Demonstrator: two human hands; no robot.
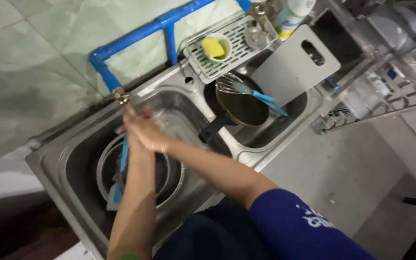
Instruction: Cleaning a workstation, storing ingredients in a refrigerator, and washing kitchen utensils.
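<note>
Both hands, right hand over left hand, are clasped just below the tap around a clear glass vessel, grip details can't be told; wet glass could slip and hit the metal bowl underneath.

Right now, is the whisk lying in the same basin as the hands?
No, the whisk rests across the dark pan in the other basin, while both hands are under the tap over the near basin.

blue pipe, yellow sponge, grey board
</note>
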